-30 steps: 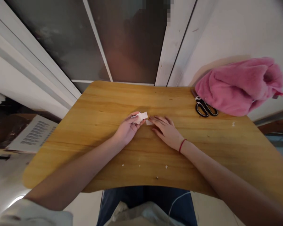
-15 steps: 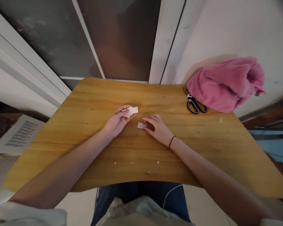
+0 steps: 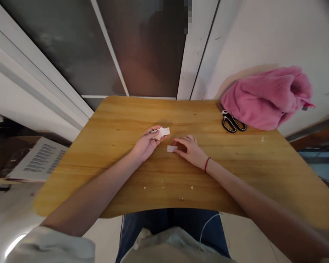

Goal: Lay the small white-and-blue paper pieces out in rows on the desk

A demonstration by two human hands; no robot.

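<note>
One loose, pale grey-green top (image 3: 178, 246) with wide left sleeve (image 3: 60, 244), near left; dark blue trousers (image 3: 216, 235), near centre, thin whitish cord (image 3: 203, 228) over their right side; narrow red wristband (image 3: 207, 164), right.

Small white slips (image 3: 162, 133) pinched in left-hand grip (image 3: 146, 147)

Slips overlap unevenly under the thumb. Right-hand grip (image 3: 192, 152) has thumb and fingers parted, thumb at the right end of a single slip (image 3: 170, 148) on the wooden bench (image 3: 235, 175). Red bracelet (image 3: 207, 164) on right wrist. Black-handled scissors (image 3: 227, 115) at far right, just beside pink plush bundle (image 3: 265, 98). Tiny white scraps (image 3: 192, 187) near front edge.
</note>
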